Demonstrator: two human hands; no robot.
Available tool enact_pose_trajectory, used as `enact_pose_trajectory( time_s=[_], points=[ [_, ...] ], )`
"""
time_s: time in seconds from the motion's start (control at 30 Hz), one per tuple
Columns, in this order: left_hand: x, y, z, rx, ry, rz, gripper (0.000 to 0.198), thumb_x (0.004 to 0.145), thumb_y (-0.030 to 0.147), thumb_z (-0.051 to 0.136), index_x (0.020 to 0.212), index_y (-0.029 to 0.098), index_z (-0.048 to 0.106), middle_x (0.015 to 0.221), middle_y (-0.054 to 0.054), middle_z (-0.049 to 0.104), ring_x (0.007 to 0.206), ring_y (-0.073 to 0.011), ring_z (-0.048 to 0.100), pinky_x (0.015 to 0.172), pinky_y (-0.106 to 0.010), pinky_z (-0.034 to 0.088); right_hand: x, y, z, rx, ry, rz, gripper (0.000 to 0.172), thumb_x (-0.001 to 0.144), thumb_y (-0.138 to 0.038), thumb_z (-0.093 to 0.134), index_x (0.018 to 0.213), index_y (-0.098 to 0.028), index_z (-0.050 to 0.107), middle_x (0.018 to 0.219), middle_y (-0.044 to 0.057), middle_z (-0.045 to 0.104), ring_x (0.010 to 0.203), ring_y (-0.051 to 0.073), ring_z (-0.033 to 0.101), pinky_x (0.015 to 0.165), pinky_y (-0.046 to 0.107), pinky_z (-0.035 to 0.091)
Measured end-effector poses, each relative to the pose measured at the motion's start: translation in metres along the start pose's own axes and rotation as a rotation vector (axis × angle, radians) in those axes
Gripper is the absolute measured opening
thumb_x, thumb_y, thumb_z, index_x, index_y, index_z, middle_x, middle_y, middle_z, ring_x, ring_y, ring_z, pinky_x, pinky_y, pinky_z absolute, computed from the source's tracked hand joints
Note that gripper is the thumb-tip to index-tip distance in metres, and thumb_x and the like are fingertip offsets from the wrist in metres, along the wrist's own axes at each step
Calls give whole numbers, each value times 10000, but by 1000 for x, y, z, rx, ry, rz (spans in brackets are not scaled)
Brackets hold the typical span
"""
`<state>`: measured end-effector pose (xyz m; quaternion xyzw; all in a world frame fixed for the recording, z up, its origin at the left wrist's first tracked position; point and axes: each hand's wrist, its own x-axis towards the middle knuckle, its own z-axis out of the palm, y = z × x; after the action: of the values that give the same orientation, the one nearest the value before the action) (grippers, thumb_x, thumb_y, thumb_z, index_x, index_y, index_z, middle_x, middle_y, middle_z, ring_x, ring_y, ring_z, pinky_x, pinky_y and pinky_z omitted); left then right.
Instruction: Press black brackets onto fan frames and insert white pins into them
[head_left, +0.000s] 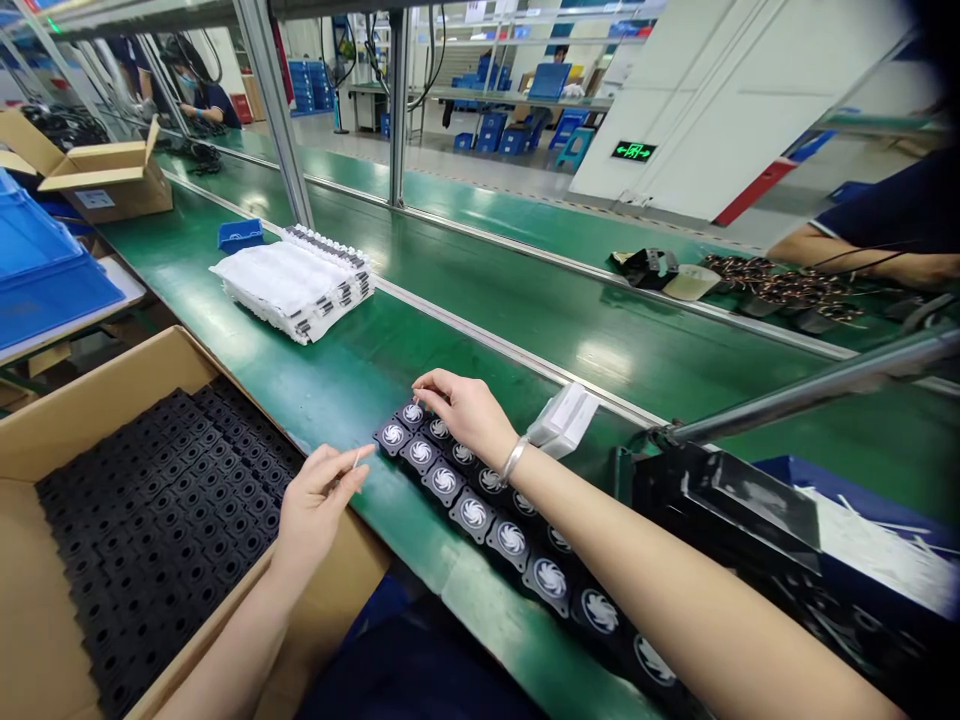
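Observation:
Two rows of small square black fans [474,514] with white swirl faces run along the green bench. At the far end of the rows, my right hand [472,415] is closed in a pinch over a corner fan [412,412]. A thin white stick shows below its fingertips. My left hand [319,495], beside the near corner fan [392,435], pinches another thin white stick [356,460] between thumb and fingers. What the sticks are is too small to tell. A silver bangle [514,460] circles my right wrist.
An open carton [176,345] with black square parts [165,530] stands at left. White sheeted stack [289,280] and blue bin [240,235] lie farther up the bench [300,385]. Small white boxes [564,418], a black box [757,500] and white strips [885,540] are at right. Co-worker's arm [832,250] reaches in.

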<state>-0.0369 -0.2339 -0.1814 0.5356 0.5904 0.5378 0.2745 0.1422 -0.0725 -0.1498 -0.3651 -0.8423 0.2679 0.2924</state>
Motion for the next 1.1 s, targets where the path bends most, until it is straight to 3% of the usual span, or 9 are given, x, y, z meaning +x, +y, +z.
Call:
enact_pose_trajectory(
  time_s=[0.2, 0.3, 0.4, 0.5, 0.63, 0.73, 0.93, 1.1],
  points=[
    [6, 0, 3, -190, 39, -140, 184, 886, 343, 668, 993, 193, 677, 844, -11, 683, 845, -149, 674, 836, -266, 517, 1, -1, -1, -127, -78, -53, 78, 950, -189, 602, 881, -183, 637, 850, 18, 696, 781, 165, 633, 706, 266, 437],
    [12, -1, 5, -123, 62, -43, 140, 877, 328, 677, 877, 188, 691, 946, -29, 676, 937, -151, 644, 872, -253, 503, 4, -5, -4, -210, -114, -101, 138, 912, -251, 674, 828, -161, 611, 830, 51, 653, 804, 200, 601, 725, 299, 435],
    [21, -2, 7, -64, 99, 41, 109, 872, 301, 686, 873, 193, 699, 916, -24, 663, 895, -143, 635, 847, -250, 506, 5, -12, -12, -322, 8, -130, 218, 923, -341, 660, 951, -137, 590, 929, 88, 623, 835, 214, 582, 746, 322, 453],
    [32, -1, 13, -85, 124, 55, 150, 862, 294, 699, 972, 196, 671, 903, -20, 671, 836, -146, 664, 827, -273, 534, 0, -19, -22, -358, 77, -158, 170, 960, -310, 601, 981, -143, 577, 959, 82, 610, 826, 201, 580, 741, 318, 466],
    [47, -5, 25, -1, 113, 176, 276, 888, 259, 669, 1154, 222, 603, 902, -3, 668, 820, -133, 679, 818, -269, 550, -16, -26, -32, -323, -54, -181, 107, 971, -254, 550, 925, -163, 584, 961, 71, 596, 813, 187, 586, 728, 311, 478],
    [54, -12, 32, 82, 84, 240, 253, 892, 218, 661, 1140, 238, 614, 918, 3, 683, 828, -130, 684, 824, -266, 554, -30, -27, -38, -287, -127, -172, 136, 985, -238, 495, 908, -164, 578, 961, 72, 593, 824, 188, 589, 728, 315, 484],
    [55, -25, 38, 178, 75, 308, 232, 906, 212, 642, 1134, 233, 604, 940, -15, 698, 838, -157, 695, 820, -293, 567, -50, -21, -54, -266, -176, -128, 214, 1019, -307, 417, 937, -178, 567, 984, 62, 589, 863, 207, 591, 790, 379, 495],
    [51, -27, 37, 287, 100, 382, 182, 928, 275, 622, 1098, 210, 605, 928, -14, 713, 817, -150, 707, 772, -268, 581, -62, -12, -58, -248, -153, -238, 262, 1027, -378, 395, 947, -207, 576, 997, 59, 609, 839, 190, 627, 734, 326, 508]
  ],
)
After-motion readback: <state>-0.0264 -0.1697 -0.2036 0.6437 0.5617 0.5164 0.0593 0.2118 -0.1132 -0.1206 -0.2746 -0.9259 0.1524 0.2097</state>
